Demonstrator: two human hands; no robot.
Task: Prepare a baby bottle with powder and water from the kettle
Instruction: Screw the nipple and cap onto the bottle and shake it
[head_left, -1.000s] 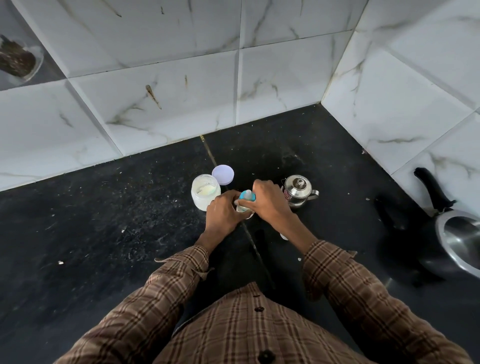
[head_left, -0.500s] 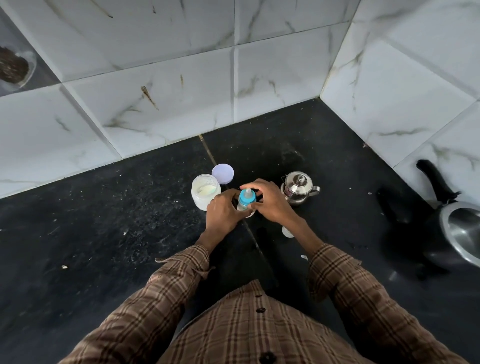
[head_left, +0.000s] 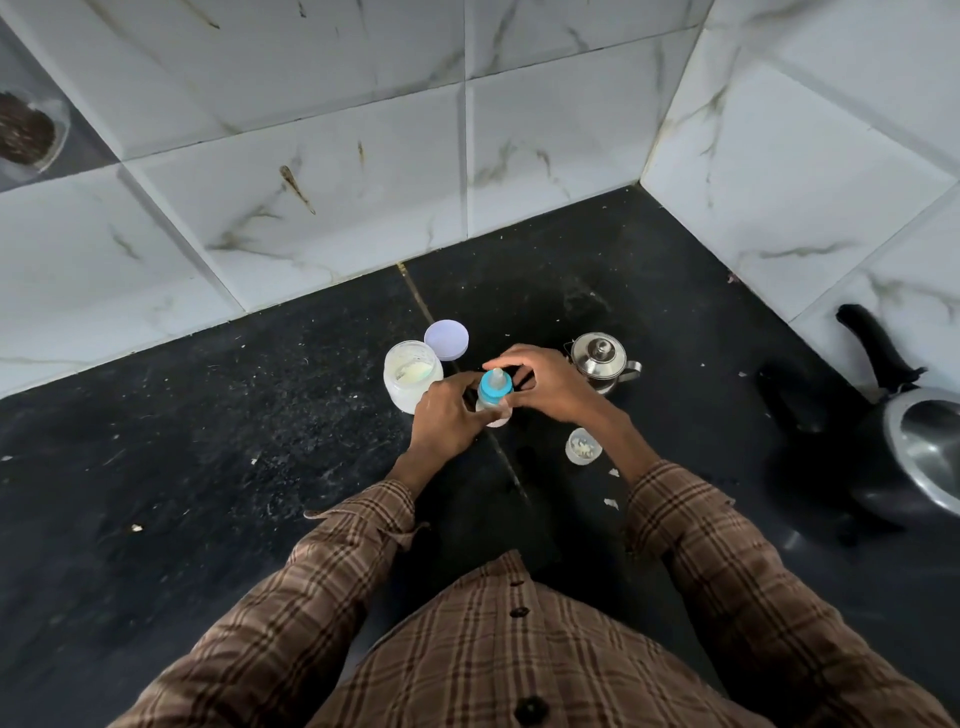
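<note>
A small baby bottle (head_left: 492, 396) with a blue collar and clear teat stands on the black counter (head_left: 208, 467). My left hand (head_left: 447, 415) grips its body from the left. My right hand (head_left: 550, 387) hovers at the blue collar with fingers spread around the top, touching it lightly. An open white powder jar (head_left: 411, 375) stands just left of the bottle, its pale lid (head_left: 446, 340) lying behind it. A small steel kettle (head_left: 602, 361) with its lid on sits to the right, behind my right hand.
A clear bottle cap (head_left: 584, 446) lies on the counter under my right wrist, with a few white crumbs near it. A large steel pot with a black handle (head_left: 914, 447) stands at the right edge. Marble-tiled walls (head_left: 571, 130) close the corner behind.
My right hand has lifted from covering the bottle top, so the blue collar and teat now show. My left hand has kept its hold on the bottle.
</note>
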